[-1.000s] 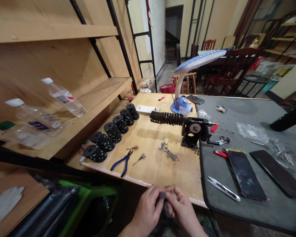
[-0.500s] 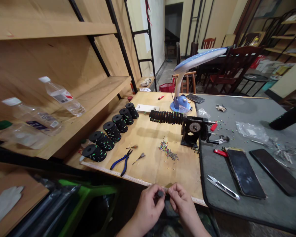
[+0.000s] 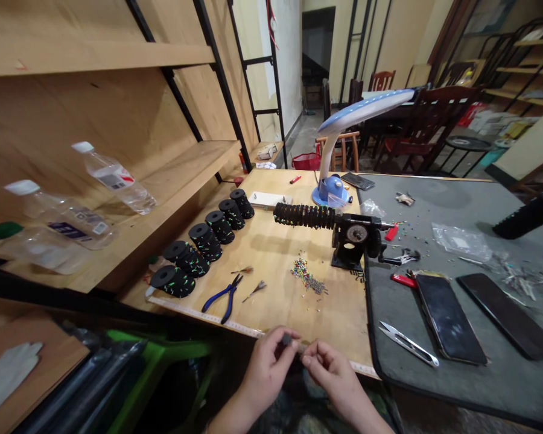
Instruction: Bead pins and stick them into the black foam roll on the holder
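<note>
My left hand is closed at the front edge of the table, pinching a small dark grey, roundish piece between thumb and fingers. Just to its right, my right hand is closed with thumb and forefinger pressed together; whatever lies between those fingertips is too small to make out. Beyond the hands, a pile of small coloured beads and grey bits lies on the wood. Blue-handled pliers rest to the left, jaws apart, beside two little feathery pieces.
A hand-cranked winder carries a black ribbed roll. Several black foam spools line the left side. A blue desk lamp stands behind. Thread snips and phones lie on the grey mat.
Both hands have shifted slightly, the left one a little up and to the left. The grey piece moved with it, and the fingertips are a bit farther apart.
</note>
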The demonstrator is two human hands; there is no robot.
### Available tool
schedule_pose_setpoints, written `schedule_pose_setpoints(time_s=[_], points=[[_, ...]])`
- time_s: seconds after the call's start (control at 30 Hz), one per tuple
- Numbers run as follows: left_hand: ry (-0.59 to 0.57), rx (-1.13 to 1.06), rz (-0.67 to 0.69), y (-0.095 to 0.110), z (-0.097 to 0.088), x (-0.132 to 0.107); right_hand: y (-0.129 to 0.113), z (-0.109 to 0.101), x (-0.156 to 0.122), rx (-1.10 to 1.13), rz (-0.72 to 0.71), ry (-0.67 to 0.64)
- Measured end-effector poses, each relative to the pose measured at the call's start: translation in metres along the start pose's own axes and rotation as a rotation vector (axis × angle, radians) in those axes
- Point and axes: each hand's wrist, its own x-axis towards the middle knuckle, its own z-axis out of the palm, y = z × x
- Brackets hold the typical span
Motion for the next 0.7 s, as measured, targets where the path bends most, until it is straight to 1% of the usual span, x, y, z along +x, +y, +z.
schedule_pose_setpoints(time_s=[0.1, 0.2, 0.27, 0.33, 0.43, 0.57, 0.63, 0.7], points=[[0.001, -0.138, -0.052, -0.001, 0.001, 0.003, 0.001, 0.002, -0.001, -0.051, -0.027, 0.007], [0.02, -0.427, -0.207, -0.003, 0.008, 0.007, 0.003, 0.006, -0.002, -0.022, -0.044, 0.028], [0.077, -0.627, -0.304, -0.003, 0.01, 0.011, 0.004, 0.007, -0.003, -0.024, -0.068, 0.057], [0.143, -0.745, -0.357, -0.004, 0.008, 0.016, 0.007, 0.006, -0.005, -0.032, -0.077, 0.082], [0.193, -0.758, -0.366, -0.008, -0.005, 0.024, 0.014, 0.002, -0.006, 0.043, -0.032, 0.108], [0.191, -0.627, -0.365, -0.019, -0.019, 0.024, 0.019, -0.001, -0.004, 0.148, 0.025, 0.133], [0.137, -0.567, -0.393, -0.022, -0.02, 0.018, 0.018, 0.0, -0.004, 0.168, 0.038, 0.123], [0.029, -0.53, -0.423, -0.02, -0.016, 0.01, 0.016, 0.001, -0.004, 0.177, 0.04, 0.117]])
